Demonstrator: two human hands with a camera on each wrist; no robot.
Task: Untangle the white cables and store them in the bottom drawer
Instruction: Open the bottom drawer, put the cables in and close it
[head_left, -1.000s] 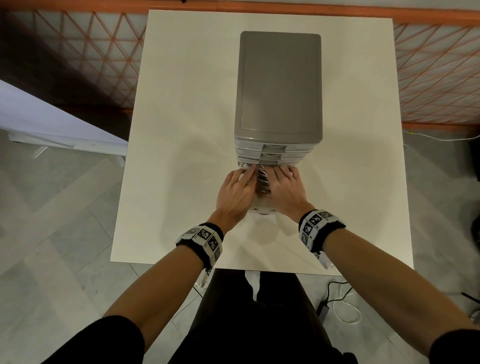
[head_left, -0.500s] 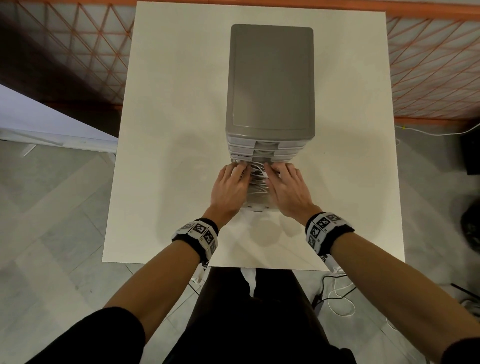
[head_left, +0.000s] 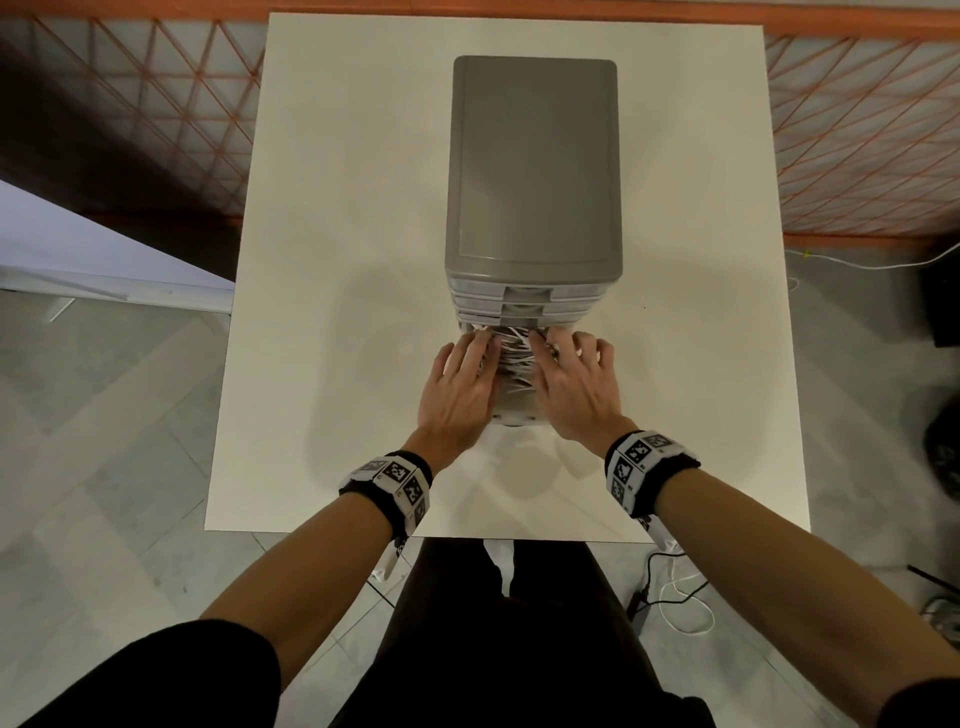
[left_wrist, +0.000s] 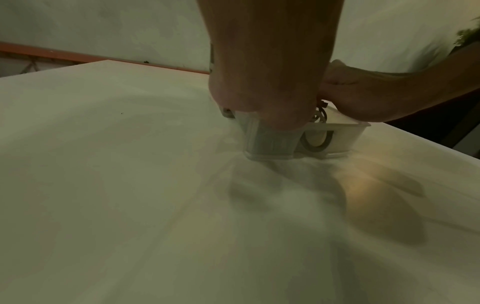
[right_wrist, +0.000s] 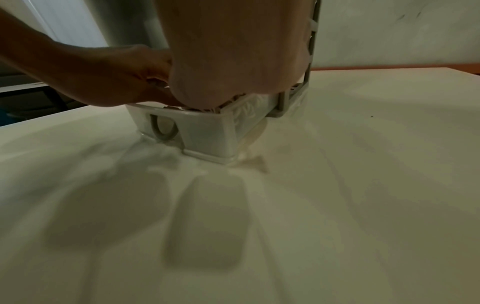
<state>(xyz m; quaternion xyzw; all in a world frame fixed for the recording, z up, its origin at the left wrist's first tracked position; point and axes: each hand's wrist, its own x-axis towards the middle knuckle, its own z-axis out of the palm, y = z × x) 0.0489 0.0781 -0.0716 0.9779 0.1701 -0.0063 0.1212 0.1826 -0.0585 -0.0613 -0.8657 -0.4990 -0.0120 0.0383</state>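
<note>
A grey drawer unit (head_left: 532, 166) stands on the white table (head_left: 337, 260). Its bottom drawer (head_left: 514, 418) is pulled out toward me and holds a heap of white cables (head_left: 514, 353). My left hand (head_left: 460, 379) lies flat on the left side of the heap with straight fingers. In the same way my right hand (head_left: 571, 379) presses on the right side. The wrist views show the translucent drawer (left_wrist: 337, 137) (right_wrist: 205, 133) from the front, with a palm resting over its rim. Most of the cables are hidden under my hands.
The upper drawers (head_left: 524, 296) are closed. An orange mesh fence (head_left: 857, 156) runs behind the table. On the floor at the right lie loose cables (head_left: 675, 597). A white board (head_left: 78, 249) stands to the left. Bare tabletop surrounds the unit on both sides.
My hands have spread apart a little over the drawer, so more of the white cables shows between them. Both still press down on the heap.
</note>
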